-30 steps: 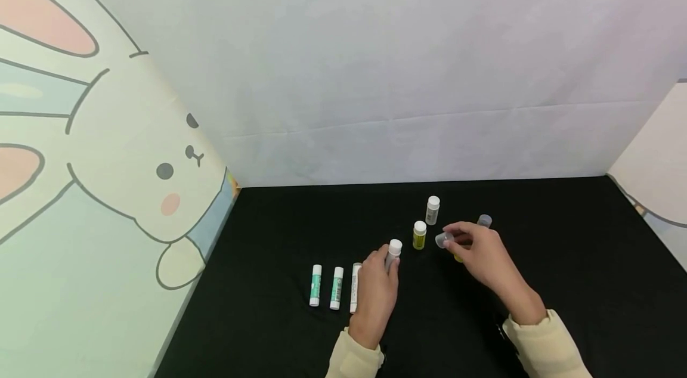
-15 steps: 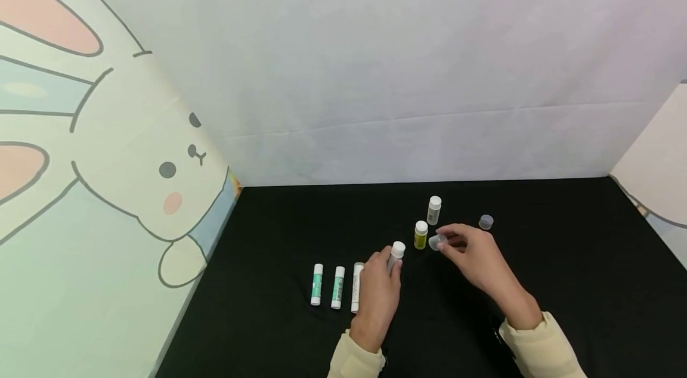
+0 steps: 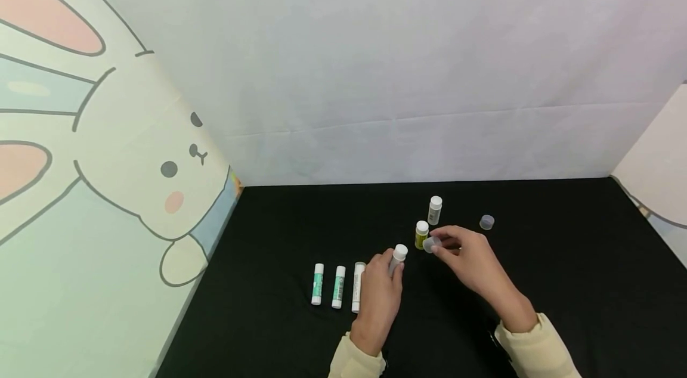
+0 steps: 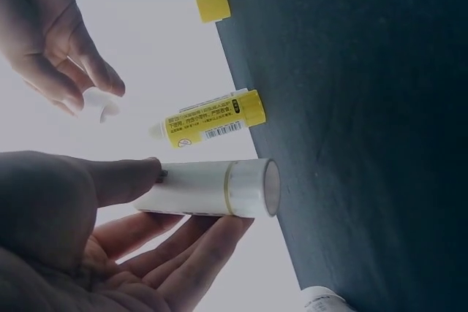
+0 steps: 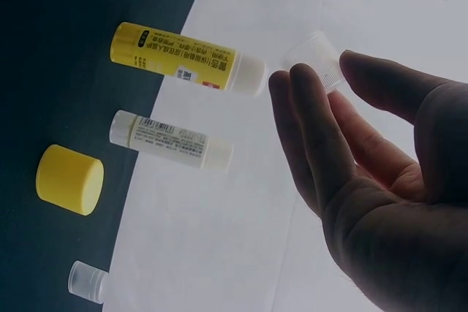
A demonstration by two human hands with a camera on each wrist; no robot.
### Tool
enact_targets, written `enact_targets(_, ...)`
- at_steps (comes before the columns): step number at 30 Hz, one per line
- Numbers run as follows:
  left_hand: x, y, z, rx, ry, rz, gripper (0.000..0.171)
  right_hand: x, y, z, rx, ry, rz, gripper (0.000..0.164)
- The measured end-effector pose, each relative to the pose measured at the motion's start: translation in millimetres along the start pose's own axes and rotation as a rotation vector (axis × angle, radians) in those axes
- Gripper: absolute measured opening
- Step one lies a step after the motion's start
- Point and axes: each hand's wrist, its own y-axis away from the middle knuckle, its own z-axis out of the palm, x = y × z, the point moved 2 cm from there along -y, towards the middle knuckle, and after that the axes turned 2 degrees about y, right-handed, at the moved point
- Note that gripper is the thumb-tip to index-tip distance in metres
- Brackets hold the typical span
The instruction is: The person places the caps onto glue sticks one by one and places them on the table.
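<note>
My left hand (image 3: 378,294) grips a white glue stick (image 4: 194,188) between thumb and fingers, its white top tilted up and away. A clear ribbed cap (image 5: 316,56) is pinched between the thumb and fingertips of my right hand (image 3: 464,256). In the head view that cap overlaps the lower right of an uncapped yellow glue stick (image 3: 421,236), which stands upright. Just behind it stands a white, grey-labelled glue stick (image 3: 435,211), also uncapped. A yellow cap (image 5: 69,179) sits on the table, hidden behind my right hand in the head view.
Another clear cap (image 3: 486,222) sits on the black tabletop, at the back right. Left of my left hand are a green-labelled glue stick (image 3: 318,284), a second green one (image 3: 339,287) and a partly covered white one (image 3: 358,287) in a row. A pale wall rises behind.
My right hand has moved left with the clear cap, up to the yellow glue stick, uncovering the other clear cap. My left hand keeps its grip and has hardly moved.
</note>
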Motion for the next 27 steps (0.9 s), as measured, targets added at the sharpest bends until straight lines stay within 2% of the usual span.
enact_targets(13,0.1,3.3,1.5,-0.001,0.003,0.024,0.018,-5,-2,9,-0.029,-0.054,-0.01,0.028)
enact_targets(27,2.5,5.5,2.4,-0.011,-0.002,0.039,0.021,-9,1,16,-0.065,-0.107,-0.048,0.027)
